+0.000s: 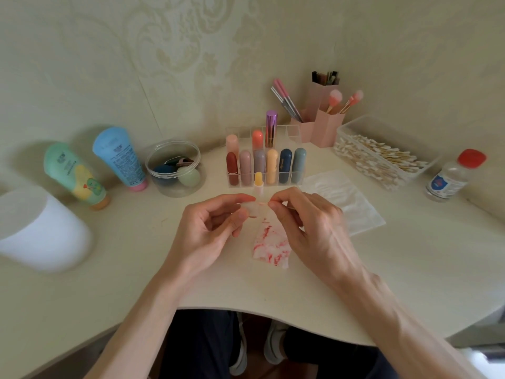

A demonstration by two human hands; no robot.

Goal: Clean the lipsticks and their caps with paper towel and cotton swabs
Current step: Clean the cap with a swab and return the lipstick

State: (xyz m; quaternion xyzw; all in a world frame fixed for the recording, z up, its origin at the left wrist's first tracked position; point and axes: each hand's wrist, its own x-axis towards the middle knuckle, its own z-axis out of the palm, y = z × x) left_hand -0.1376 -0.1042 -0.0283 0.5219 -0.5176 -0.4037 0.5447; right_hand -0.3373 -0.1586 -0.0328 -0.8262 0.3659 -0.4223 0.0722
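- Left hand (216, 228) grips a small translucent cap (252, 209) between the thumb and curled fingers, raised just above the table (136, 255) at the middle of the view.
- Right hand (306, 222) meets it from 3 o'clock, with thumb and forefinger pinching the top of a red-smeared paper towel (270, 246) against the cap's mouth. Whether a swab is tucked into that pinch too, I cannot tell.
- From the pinch the towel trails toward 6 o'clock, and its lower edge seems to lie on the table.
- Just past the cap at 12 o'clock an uncapped yellow lipstick (258, 181) stands apart from both hands; it is likely the cap's owner.
- Behind it, a clear rack (293, 132) holds the other lipsticks upright in rows.
- To do this step well, I judge: hold the cap steady, twist a clean, unstained corner of towel into the mouth, and turn the cap rather than scrub. The stained part would likely smear colour back.
- For the inner rim and bottom a cotton swab looks the better tool. The box of swabs (352, 124) sits at 2 o'clock, with a red-capped bottle (453, 176) of clear liquid at 3 o'clock.
- One risk is that a wrist or the trailing towel could topple the lipstick standing so near.
- At 9 o'clock lies a white paper roll (41, 228), a likely source of fresh towel.
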